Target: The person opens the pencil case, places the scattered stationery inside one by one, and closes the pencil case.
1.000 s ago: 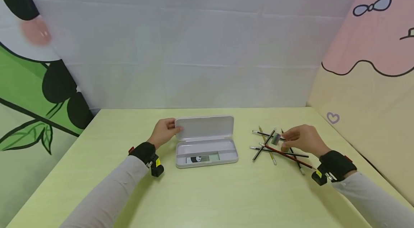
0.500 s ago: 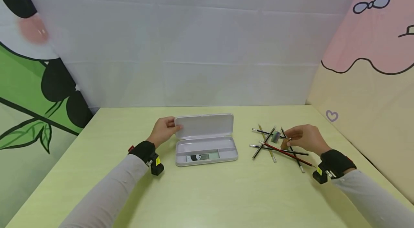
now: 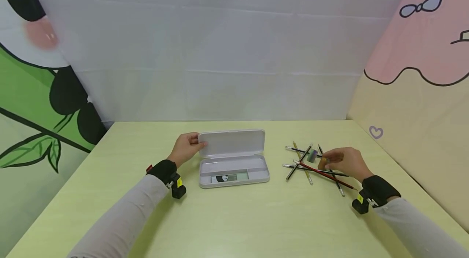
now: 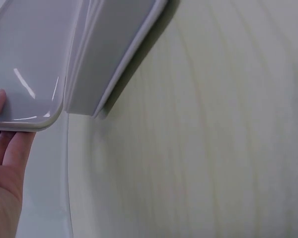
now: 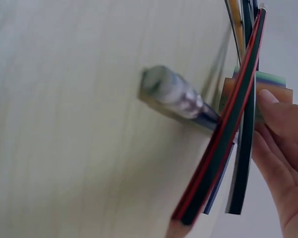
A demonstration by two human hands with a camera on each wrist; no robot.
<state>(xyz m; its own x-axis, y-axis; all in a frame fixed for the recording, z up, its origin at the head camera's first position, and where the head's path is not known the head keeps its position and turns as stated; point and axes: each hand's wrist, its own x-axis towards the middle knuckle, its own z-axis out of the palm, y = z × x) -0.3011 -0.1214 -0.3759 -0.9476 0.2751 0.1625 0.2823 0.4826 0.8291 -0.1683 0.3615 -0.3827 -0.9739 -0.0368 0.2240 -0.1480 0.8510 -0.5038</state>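
Note:
In the head view my left hand [image 3: 185, 149] grips the left edge of the raised lid [image 3: 232, 144] of a white pencil case; the left wrist view shows the thumb inside the lid [image 4: 32, 59], fingers behind it. At the right, my right hand [image 3: 346, 162] is over the crossed pencils [image 3: 329, 176]. In the right wrist view its thumb and fingers pinch a small orange block [image 5: 283, 95], with a green-blue piece [image 5: 270, 78] behind. A striped eraser [image 3: 312, 156] lies on the pencils, left of the fingertips. Pencils partly hide the pinch.
The case's lower tray [image 3: 256, 174] lies on the pale wooden table [image 3: 234, 217], with a panda-printed piece [image 3: 222, 178] in its front compartment. A white cloth wall [image 3: 234, 46] stands behind, with cartoon-printed sheets at both sides.
My right hand has shifted slightly right and lower over the pencils. The left hand and case keep their places.

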